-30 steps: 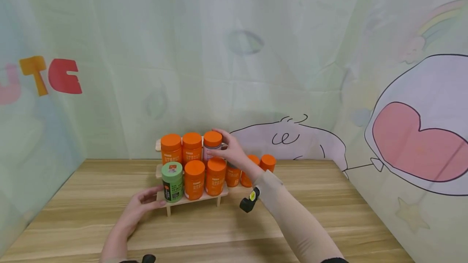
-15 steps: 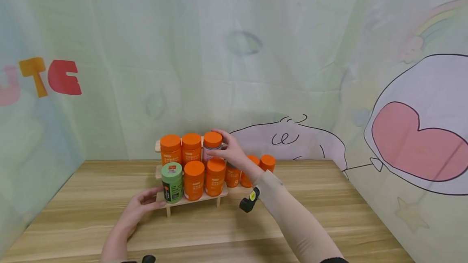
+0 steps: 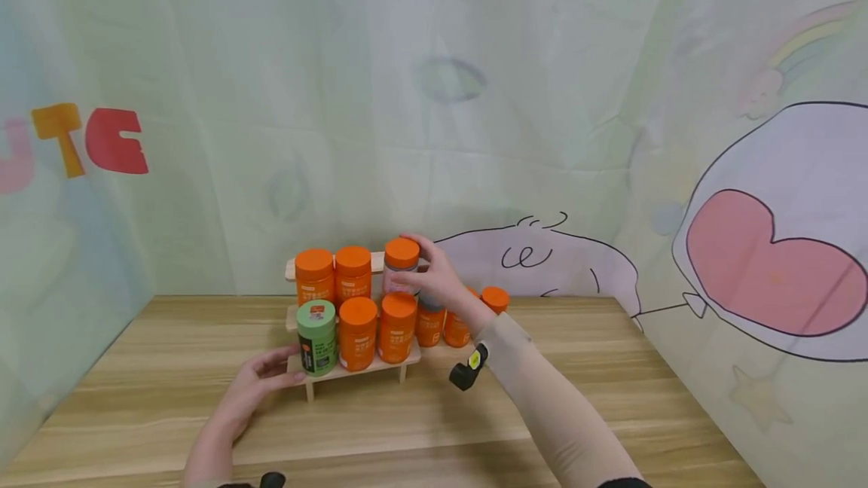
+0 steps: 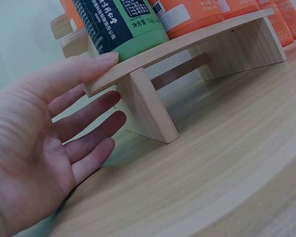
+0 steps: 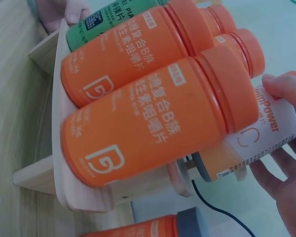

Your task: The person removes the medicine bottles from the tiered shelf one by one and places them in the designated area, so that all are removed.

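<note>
My right hand [image 3: 437, 277] grips a jar with an orange cap and a white-and-orange label [image 3: 401, 253], thumb and fingers on its sides, at the right of the upper tier. In the right wrist view this jar [image 5: 266, 131] leans beside the wooden step rack. At the rack's front left corner, my left hand [image 4: 49, 113] holds the board [image 4: 212, 36], thumb on top and fingers below by the leg. A green jar [image 3: 316, 341] stands just above that thumb. Two orange jars, one in the middle [image 3: 357, 333] and one at the right [image 3: 397, 330], share its tier.
Two orange jars, a left one [image 3: 315, 277] and a right one [image 3: 353, 277], stand on the upper tier. Several more, including a grey-capped jar [image 3: 429, 326], are on the wooden table [image 3: 353, 435] right of the rack. A printed curtain [image 3: 271, 134] hangs behind.
My right hand has shifted the jar rightward and slightly up, opening a gap from its orange neighbour on the upper tier. The left hand has stayed at the rack's corner.
</note>
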Tool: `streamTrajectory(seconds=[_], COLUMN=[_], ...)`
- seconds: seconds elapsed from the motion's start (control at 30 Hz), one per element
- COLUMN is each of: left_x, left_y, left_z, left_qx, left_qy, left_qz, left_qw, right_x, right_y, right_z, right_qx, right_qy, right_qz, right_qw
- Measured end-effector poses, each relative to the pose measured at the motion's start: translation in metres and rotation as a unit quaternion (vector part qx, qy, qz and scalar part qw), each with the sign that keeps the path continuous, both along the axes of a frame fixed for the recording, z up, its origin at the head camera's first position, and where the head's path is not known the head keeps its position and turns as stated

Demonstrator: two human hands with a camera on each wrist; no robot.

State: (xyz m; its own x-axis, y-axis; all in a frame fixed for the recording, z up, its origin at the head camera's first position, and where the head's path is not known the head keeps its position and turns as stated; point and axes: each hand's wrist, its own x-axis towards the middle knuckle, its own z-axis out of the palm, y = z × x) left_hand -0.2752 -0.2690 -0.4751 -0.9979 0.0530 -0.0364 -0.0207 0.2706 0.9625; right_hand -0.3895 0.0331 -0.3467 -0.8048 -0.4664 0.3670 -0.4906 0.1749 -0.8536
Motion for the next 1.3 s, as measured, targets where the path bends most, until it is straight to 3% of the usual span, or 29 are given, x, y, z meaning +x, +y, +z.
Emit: streamTrajectory(seconds=[0.5,0.87,1.3], left_x=[0.000,-0.004,-0.005], left_y=[0.001,-0.001,0.000], left_z=[0.000,-0.002,-0.001], left_qx=[-0.004,-0.015,-0.011], left_qy=[0.002,0.000,-0.009], left_qz=[-0.001,-0.005,-0.004], left_qw=[1.0000,0.9999,0.9999], right_x=[0.001,0.003,0.004], right_y=[0.030,0.064,0.114], right_z=[0.014,0.022,0.021], right_qx=[-0.011,0.007,0.018], right_qy=[-0.004,0.004,0.021], right_qz=[-0.034,-0.093,-0.141], right_qw=[0.999,0.996,0.990])
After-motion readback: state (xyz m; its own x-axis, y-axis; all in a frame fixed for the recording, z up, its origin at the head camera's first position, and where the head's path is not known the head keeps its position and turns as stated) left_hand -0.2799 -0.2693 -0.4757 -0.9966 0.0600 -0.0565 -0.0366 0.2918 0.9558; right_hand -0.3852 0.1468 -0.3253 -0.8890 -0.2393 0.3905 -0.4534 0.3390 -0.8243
